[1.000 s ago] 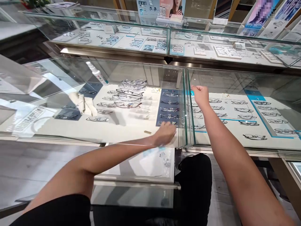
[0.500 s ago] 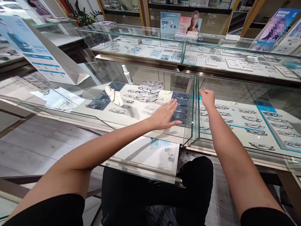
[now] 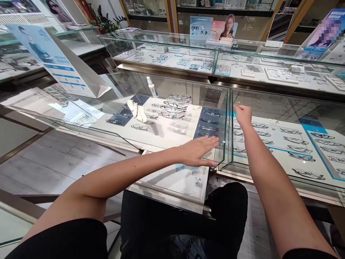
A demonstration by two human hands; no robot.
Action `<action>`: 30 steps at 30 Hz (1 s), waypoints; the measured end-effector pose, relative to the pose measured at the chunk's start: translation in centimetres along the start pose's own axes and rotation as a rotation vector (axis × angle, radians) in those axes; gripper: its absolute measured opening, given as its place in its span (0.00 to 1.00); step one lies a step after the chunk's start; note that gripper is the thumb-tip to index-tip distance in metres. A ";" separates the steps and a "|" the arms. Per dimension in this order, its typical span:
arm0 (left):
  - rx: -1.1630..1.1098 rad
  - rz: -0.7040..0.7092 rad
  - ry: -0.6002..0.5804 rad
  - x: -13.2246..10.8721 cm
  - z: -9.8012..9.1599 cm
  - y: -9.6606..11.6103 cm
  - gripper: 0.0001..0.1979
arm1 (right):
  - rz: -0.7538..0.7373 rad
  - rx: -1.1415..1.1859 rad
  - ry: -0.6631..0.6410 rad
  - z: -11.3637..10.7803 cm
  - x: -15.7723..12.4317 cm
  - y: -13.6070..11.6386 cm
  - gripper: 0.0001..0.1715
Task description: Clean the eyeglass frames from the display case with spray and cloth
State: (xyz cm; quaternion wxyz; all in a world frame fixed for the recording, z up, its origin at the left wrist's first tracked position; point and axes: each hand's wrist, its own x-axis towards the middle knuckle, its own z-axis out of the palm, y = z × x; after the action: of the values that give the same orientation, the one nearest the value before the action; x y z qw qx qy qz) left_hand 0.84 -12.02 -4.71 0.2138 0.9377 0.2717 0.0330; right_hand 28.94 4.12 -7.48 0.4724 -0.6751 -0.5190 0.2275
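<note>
Palm down, my left hand [image 3: 201,151] stretches its fingers over the near right part of a glass display case [image 3: 185,144]; whether it touches the glass I cannot tell. Below its fingertips is a dark strip with eyeglasses [image 3: 209,120] on it. My right hand [image 3: 244,115] is curled closed above the neighbouring case, near the glass seam; what its fingers hold, if anything, is hidden. Inside or through the left case appear a white spray bottle [image 3: 152,87], a crumpled cream cloth [image 3: 137,110] and a cluster of spectacle frames [image 3: 175,104].
An open drawer [image 3: 164,181] juts out above my lap. A folded standing sign [image 3: 61,68] rests on the glass at left. More eyeglasses [image 3: 292,140] lie in rows in the right case. Behind stands another glass counter [image 3: 172,46] with frames and advertising cards.
My left hand has moved toward me and slightly right, from over the dark strip to near the case's front edge. My right hand stays closed by the seam. The view has shifted slightly.
</note>
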 end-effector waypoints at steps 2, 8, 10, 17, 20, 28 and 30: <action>-0.049 0.001 0.060 -1.6 -0.1 0.9 0.32 | -0.002 -0.005 -0.001 0.0 0.1 0.2 0.33; 0.067 -0.448 0.274 -6.4 -3.6 -3.9 0.22 | 0.003 -0.006 -0.009 -0.1 0.2 0.3 0.33; 0.134 -0.570 0.372 -7.8 -5.3 -6.8 0.28 | 0.011 -0.008 -0.006 -0.1 0.1 0.2 0.33; 0.442 -0.600 0.446 -10.8 -10.1 -13.0 0.32 | 0.012 -0.012 -0.007 -0.1 0.0 0.0 0.32; 0.499 -0.420 0.385 -9.9 -11.1 -14.4 0.21 | 0.011 -0.022 -0.015 -0.2 -0.1 0.0 0.32; 0.476 -0.342 0.230 -6.4 -11.6 -17.1 0.10 | 0.003 -0.022 -0.018 -0.1 0.0 0.3 0.31; 0.476 -0.356 0.199 -6.0 -11.7 -17.2 0.08 | 0.000 -0.031 -0.016 0.0 0.2 0.5 0.31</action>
State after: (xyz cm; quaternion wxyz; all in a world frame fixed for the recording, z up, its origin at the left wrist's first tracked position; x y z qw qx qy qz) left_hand -14.86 2.41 -1.03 -0.0372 0.8913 0.4514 0.0221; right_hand 29.27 4.27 -7.85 0.4576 -0.6806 -0.5262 0.2247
